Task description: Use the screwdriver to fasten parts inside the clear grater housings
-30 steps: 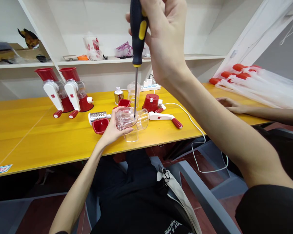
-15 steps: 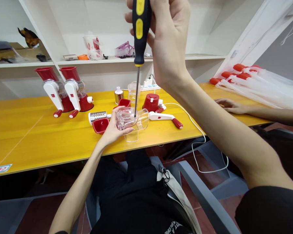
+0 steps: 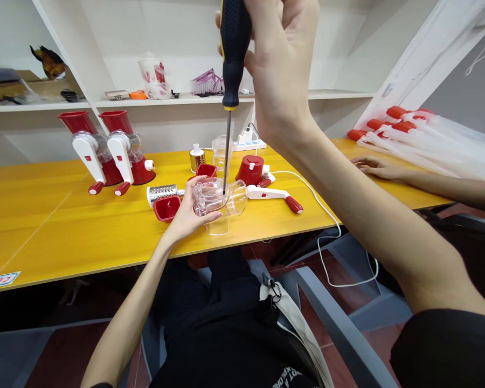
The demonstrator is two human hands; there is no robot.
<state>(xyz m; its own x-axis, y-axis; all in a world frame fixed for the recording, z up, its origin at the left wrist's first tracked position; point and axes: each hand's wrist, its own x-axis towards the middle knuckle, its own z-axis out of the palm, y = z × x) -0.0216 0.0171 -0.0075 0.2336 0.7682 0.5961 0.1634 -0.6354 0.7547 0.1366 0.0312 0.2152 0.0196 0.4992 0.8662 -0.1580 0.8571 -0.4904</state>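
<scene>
Wrapped round a screwdriver (image 3: pixel 235 54) with a black and yellow handle, my right hand (image 3: pixel 281 70) is raised high in front of me. The thin shaft points down, its tip at a clear plastic grater housing (image 3: pixel 236 198). My left hand (image 3: pixel 188 213) grips that housing from its left side, near the table's front edge. Beside it lie a red hopper (image 3: pixel 167 208) and a metal grating drum (image 3: pixel 161 194). A white crank handle (image 3: pixel 269 193) with a red knob lies to the right. Behind are a red base (image 3: pixel 250 170) and another red part (image 3: pixel 206 171).
Two assembled rotary graters (image 3: pixel 127 151) stand at the back left. A white cable (image 3: pixel 327 213) hangs over the table edge from a power strip (image 3: pixel 249 144). At the right rest another person's hand (image 3: pixel 375 167) and bagged red-topped parts (image 3: pixel 412 129).
The screwdriver handle has turned in my right hand: its yellow patches no longer face me. My left hand and the housing stay put. The other person's hand has shifted slightly.
</scene>
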